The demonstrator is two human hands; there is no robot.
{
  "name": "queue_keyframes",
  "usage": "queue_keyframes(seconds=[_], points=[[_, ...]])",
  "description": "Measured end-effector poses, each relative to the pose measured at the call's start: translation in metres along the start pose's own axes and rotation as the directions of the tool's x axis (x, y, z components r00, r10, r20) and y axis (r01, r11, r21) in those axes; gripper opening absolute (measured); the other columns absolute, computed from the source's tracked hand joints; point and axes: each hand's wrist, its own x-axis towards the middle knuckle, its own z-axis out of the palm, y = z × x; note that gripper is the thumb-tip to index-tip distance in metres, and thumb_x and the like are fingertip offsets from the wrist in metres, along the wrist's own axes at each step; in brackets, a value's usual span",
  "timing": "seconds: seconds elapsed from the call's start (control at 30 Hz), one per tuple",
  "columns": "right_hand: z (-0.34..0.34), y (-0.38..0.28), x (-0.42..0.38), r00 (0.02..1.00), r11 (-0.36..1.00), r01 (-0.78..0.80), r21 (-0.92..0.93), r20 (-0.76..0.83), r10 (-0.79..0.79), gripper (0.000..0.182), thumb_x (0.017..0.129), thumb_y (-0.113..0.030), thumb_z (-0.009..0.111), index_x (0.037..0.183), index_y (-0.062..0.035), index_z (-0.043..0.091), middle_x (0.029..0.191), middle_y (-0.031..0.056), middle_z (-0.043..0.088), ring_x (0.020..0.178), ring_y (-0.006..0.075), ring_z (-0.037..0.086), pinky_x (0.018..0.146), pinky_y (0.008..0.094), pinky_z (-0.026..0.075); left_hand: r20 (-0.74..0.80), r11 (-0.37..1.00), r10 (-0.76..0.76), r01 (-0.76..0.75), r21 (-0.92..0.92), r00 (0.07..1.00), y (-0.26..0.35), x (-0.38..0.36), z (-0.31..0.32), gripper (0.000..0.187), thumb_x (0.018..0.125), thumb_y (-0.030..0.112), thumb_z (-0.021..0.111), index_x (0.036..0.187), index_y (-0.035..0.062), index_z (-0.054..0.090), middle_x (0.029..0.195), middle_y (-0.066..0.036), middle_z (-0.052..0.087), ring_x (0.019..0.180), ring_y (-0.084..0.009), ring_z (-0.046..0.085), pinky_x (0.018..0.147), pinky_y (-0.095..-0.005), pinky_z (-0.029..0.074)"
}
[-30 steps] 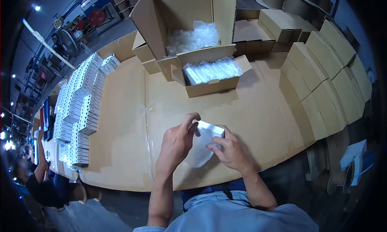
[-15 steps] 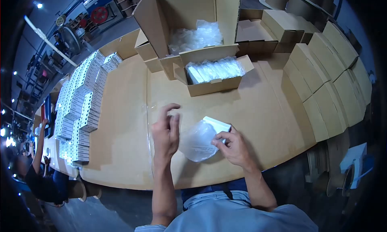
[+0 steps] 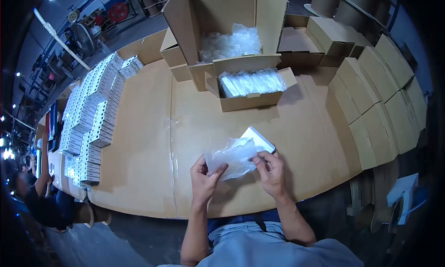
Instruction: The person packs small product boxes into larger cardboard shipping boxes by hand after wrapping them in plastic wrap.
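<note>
Between my hands, a clear plastic bag point(image 3: 231, 158) is stretched out above the cardboard-covered table. My left hand point(image 3: 205, 178) pinches the bag's left edge between thumb and fingers. With my right hand point(image 3: 271, 172) I grip a small white box point(image 3: 257, 139) and the bag's right edge together. The white box tilts up behind the bag, its lower end hidden by my fingers. Beyond my hands, an open carton point(image 3: 250, 101) holds a row of plastic-wrapped white boxes point(image 3: 252, 83).
A larger open carton point(image 3: 271, 21) of loose plastic bags point(image 3: 232, 43) stands behind. Stacked small white boxes point(image 3: 95, 107) line the left side, brown cartons point(image 3: 378, 104) the right. Another person point(image 3: 44, 193) works at far left. The table point(image 3: 143, 151) has a rounded front edge.
My left hand has come down and right, from raised beside the bag to pinching its left edge. The bag is now lifted and stretched. My right hand keeps hold of the white box.
</note>
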Motion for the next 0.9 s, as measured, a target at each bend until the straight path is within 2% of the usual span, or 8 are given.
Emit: queue_keyframes(seconds=[0.07, 0.17, 0.27, 0.43, 0.5, 0.6, 0.73, 0.9], points=[[0.001, 0.005, -0.002, 1.000, 0.999, 0.020, 0.048, -0.020, -0.019, 0.022, 0.099, -0.017, 0.068, 0.102, 0.0049, 0.069, 0.111, 0.0127, 0.058, 0.089, 0.0168, 0.065, 0.075, 0.0279, 0.055, 0.036, 0.994, 0.110, -0.110, 0.006, 0.993, 0.002, -0.001, -0.003, 0.042, 0.076, 0.005, 0.087, 0.110, 0.0000, 0.063, 0.102, -0.007, 0.070, 0.095, -0.0144, 0.067, 0.086, -0.0288, 0.054], [0.000, -0.006, 0.000, 0.992, 0.986, 0.122, -0.111, 0.033, -0.119, 0.020, 0.098, -0.015, 0.068, 0.104, 0.0041, 0.069, 0.109, 0.0127, 0.060, 0.092, 0.0177, 0.065, 0.078, 0.0285, 0.054, 0.151, 0.989, 0.113, -0.126, 0.079, 0.982, 0.008, 0.004, -0.006, 0.045, 0.075, 0.006, 0.088, 0.110, -0.0002, 0.062, 0.099, -0.007, 0.070, 0.094, -0.0159, 0.067, 0.086, -0.0298, 0.054], [0.003, -0.003, -0.006, 0.997, 0.984, 0.001, -0.177, 0.078, 0.013, 0.018, 0.101, -0.012, 0.061, 0.106, 0.0023, 0.069, 0.107, 0.0120, 0.062, 0.099, 0.0185, 0.063, 0.084, 0.0296, 0.051, 0.141, 0.983, 0.125, -0.142, 0.116, 0.982, -0.005, 0.003, -0.006, 0.037, 0.078, 0.008, 0.087, 0.106, -0.0002, 0.064, 0.095, -0.007, 0.070, 0.090, -0.0150, 0.067, 0.084, -0.0304, 0.054], [-0.022, -0.012, 0.016, 0.998, 0.990, 0.068, -0.125, 0.028, -0.065, 0.027, 0.102, -0.006, 0.046, 0.116, -0.0010, 0.068, 0.113, 0.0089, 0.064, 0.106, 0.0159, 0.059, 0.092, 0.0302, 0.047, 0.136, 0.985, 0.079, -0.099, 0.144, 0.988, -0.012, -0.002, -0.005, 0.030, 0.081, 0.007, 0.084, 0.103, 0.0002, 0.065, 0.095, -0.006, 0.071, 0.089, -0.0131, 0.066, 0.083, -0.0293, 0.053], [-0.028, -0.030, 0.024, 0.998, 0.998, 0.024, 0.049, -0.055, -0.021, 0.031, 0.102, -0.001, 0.049, 0.132, -0.0021, 0.055, 0.115, 0.0089, 0.063, 0.106, 0.0131, 0.059, 0.092, 0.0285, 0.049, 0.160, 0.992, 0.047, -0.065, 0.108, 0.986, -0.013, -0.005, -0.004, 0.030, 0.081, 0.006, 0.084, 0.103, 0.0002, 0.064, 0.095, -0.006, 0.070, 0.089, -0.0126, 0.066, 0.083, -0.0287, 0.053], [-0.025, -0.043, 0.041, 0.982, 0.935, 0.146, 0.323, -0.164, -0.096, 0.037, 0.099, 0.002, 0.058, 0.132, -0.0042, 0.043, 0.112, 0.0089, 0.060, 0.106, 0.0125, 0.061, 0.094, 0.0273, 0.052, 0.185, 0.993, 0.027, -0.048, 0.111, 0.982, -0.016, -0.009, -0.002, 0.030, 0.081, 0.007, 0.084, 0.103, 0.0003, 0.064, 0.095, -0.005, 0.070, 0.089, -0.0120, 0.066, 0.083, -0.0280, 0.053], [-0.018, -0.050, 0.047, 0.992, 0.872, 0.107, 0.477, -0.109, -0.062, 0.032, 0.094, -0.001, 0.069, 0.106, -0.0071, 0.040, 0.102, 0.0059, 0.056, 0.101, 0.0117, 0.061, 0.090, 0.0263, 0.052, 0.240, 0.992, -0.003, -0.027, 0.122, 0.971, -0.017, -0.011, 0.002, 0.032, 0.081, 0.006, 0.084, 0.105, 0.0000, 0.064, 0.097, -0.005, 0.071, 0.091, -0.0120, 0.066, 0.082, -0.0281, 0.053], [0.005, -0.051, 0.044, 0.986, 0.926, 0.165, 0.340, -0.025, -0.167, 0.030, 0.093, -0.003, 0.073, 0.105, -0.0058, 0.045, 0.098, 0.0035, 0.054, 0.088, 0.0089, 0.053, 0.079, 0.0232, 0.046, 0.236, 0.988, -0.102, 0.072, 0.133, 0.966, -0.010, -0.014, 0.004, 0.037, 0.080, 0.005, 0.083, 0.111, -0.0012, 0.065, 0.101, -0.007, 0.072, 0.094, -0.0135, 0.067, 0.084, -0.0303, 0.055]])
